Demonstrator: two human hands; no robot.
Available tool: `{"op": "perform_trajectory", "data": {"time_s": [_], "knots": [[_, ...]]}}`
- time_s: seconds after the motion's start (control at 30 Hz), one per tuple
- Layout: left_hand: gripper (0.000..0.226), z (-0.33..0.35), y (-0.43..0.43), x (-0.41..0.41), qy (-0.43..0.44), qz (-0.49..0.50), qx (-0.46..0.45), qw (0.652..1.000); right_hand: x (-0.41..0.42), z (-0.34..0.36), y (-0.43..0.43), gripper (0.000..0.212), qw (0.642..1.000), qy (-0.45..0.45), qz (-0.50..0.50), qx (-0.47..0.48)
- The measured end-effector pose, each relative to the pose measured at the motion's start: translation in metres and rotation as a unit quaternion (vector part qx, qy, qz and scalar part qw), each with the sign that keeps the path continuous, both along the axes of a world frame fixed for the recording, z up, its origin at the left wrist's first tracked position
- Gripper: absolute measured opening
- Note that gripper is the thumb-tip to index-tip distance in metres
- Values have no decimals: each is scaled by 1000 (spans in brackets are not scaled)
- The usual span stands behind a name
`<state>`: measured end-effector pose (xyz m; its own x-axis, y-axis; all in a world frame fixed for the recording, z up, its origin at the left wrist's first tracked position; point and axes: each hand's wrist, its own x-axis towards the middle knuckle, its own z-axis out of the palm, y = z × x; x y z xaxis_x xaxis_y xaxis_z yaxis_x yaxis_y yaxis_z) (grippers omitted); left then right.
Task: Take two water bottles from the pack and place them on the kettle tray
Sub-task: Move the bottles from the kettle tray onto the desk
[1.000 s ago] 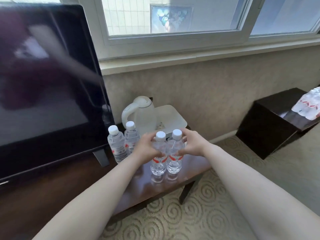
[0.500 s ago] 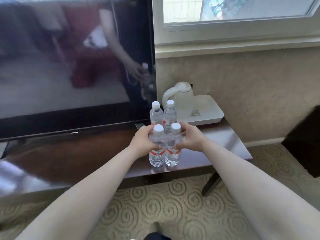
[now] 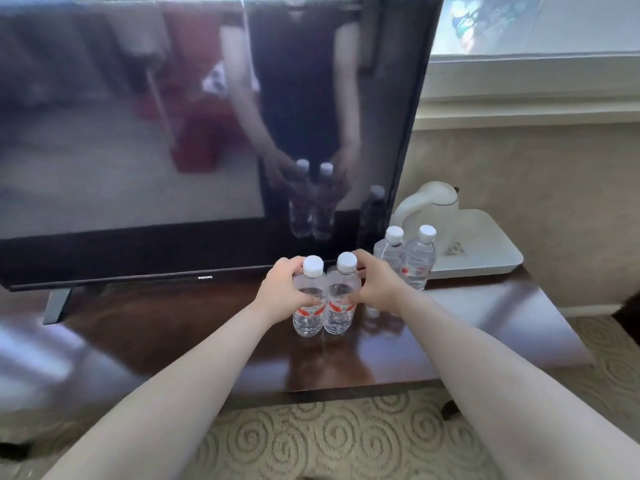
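Standing between both hands, two bottles (image 3: 323, 299) (upright, touching) are clasped: left grip (image 3: 282, 292), right grip (image 3: 375, 284).

On the desk (image 3: 173, 341), 2 bottles stand upright and touching: the left bottle (image 3: 309, 313) and the right bottle (image 3: 341, 311). The left hand (image 3: 282, 294) is at their 9 o'clock, the right hand (image 3: 375, 284) at 3 o'clock. At 2 o'clock stand 2 more bottles (image 3: 407, 259), with the kettle (image 3: 433, 206) behind them on the tray (image 3: 485, 258). The television (image 3: 138, 133) stands at 11 o'clock.
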<state>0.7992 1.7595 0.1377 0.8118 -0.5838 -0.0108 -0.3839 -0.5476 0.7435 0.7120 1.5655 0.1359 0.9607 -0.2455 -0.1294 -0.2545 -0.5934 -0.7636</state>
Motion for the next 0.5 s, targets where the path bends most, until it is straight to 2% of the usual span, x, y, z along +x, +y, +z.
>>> {"op": "perform_trajectory", "data": {"time_s": [0.23,0.5], "knots": [[57,-15,9,57,-5,-6,-11,1000,55,-11,13,68,1000,7,-25,1],[60,-34,8,75,15,-8,-8,1000,72,-20,13,72,999,20,-47,8]]}}
